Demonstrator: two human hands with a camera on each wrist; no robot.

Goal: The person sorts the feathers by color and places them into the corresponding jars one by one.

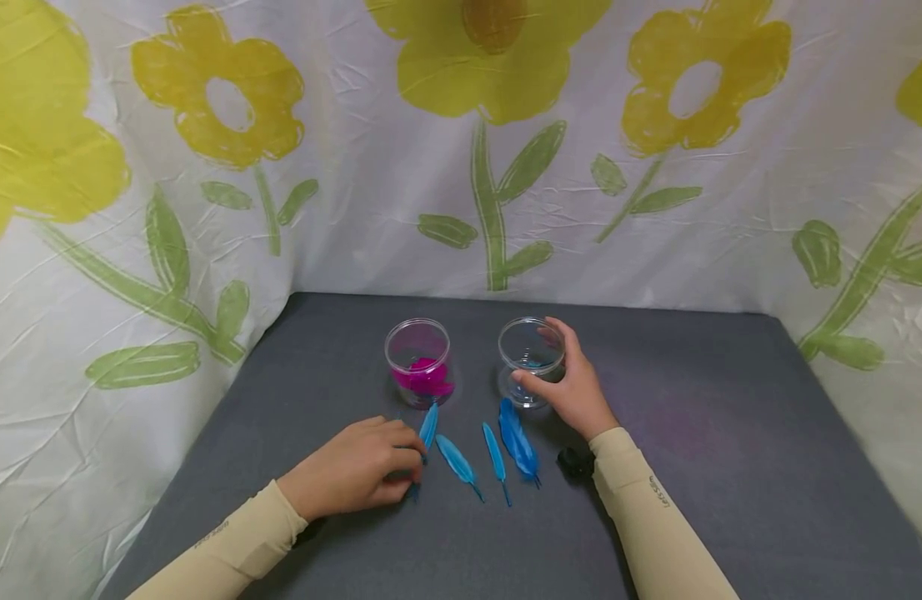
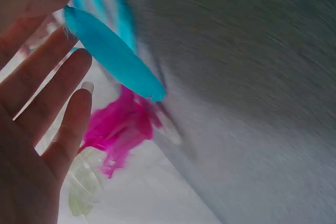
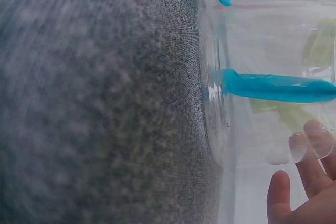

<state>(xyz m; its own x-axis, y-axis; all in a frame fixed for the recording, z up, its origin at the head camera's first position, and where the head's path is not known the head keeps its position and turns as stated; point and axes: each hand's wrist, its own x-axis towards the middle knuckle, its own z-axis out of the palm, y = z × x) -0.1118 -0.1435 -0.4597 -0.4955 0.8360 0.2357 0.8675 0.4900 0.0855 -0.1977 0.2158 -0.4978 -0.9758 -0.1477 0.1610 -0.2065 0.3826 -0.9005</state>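
My left hand (image 1: 359, 467) pinches a light-blue feather (image 2: 113, 53) near its quill end between thumb and forefinger. The other fingers of that hand are spread in the left wrist view. My right hand (image 1: 577, 387) holds a clear round jar (image 1: 523, 387) from its right side, thumb at the front. A bit of blue shows inside this jar, and the right wrist view shows a blue feather (image 3: 283, 87) within the jar's outline. Between the hands lie a light-blue feather (image 1: 458, 460), a thin blue feather (image 1: 495, 452) and a fuller, darker blue feather clump (image 1: 518, 440).
A second clear jar (image 1: 418, 342) with magenta feathers (image 1: 423, 377) in it stands left of the held jar. Dark grey cloth covers the table (image 1: 701, 467). Behind hangs a white curtain (image 1: 371, 167) with yellow flowers.
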